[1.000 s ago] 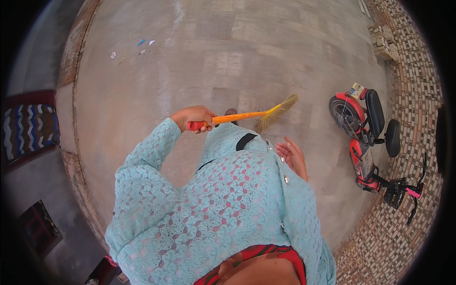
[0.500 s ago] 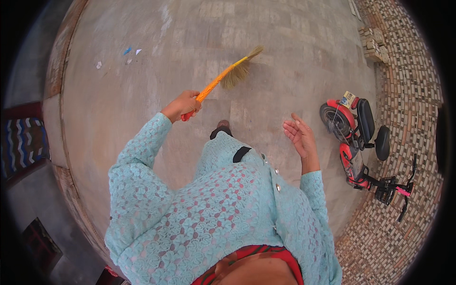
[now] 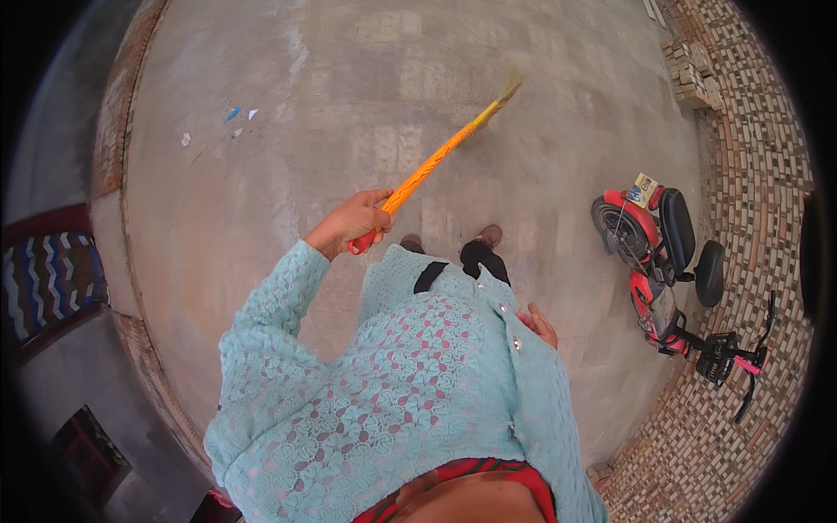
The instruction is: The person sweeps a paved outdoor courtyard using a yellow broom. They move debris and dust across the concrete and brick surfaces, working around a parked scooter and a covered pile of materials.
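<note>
My left hand (image 3: 353,225) is wrapped round the red lower end of a broom (image 3: 427,167) with an orange handle. The broom slants up and to the right, its straw bristles spread at the far end over the paved floor. My right hand (image 3: 539,325) hangs low beside the edge of my light blue knitted cardigan, partly hidden by it. The fingers that show are a little bent and apart, with nothing seen in them. Bits of blue and white litter (image 3: 234,113) lie on the floor at the far left, well away from the bristles.
A red scooter (image 3: 649,288) with black seats stands at the right, next to a brick wall (image 3: 758,157). Several stacked bricks (image 3: 695,83) sit at the far right. Along the left runs a raised ledge (image 3: 112,235), with a striped cloth (image 3: 52,279) beyond it.
The broom has swung to the right, and my left hand has shifted slightly right and nearer. My right hand has dropped back to my side. A second shoe now shows.
</note>
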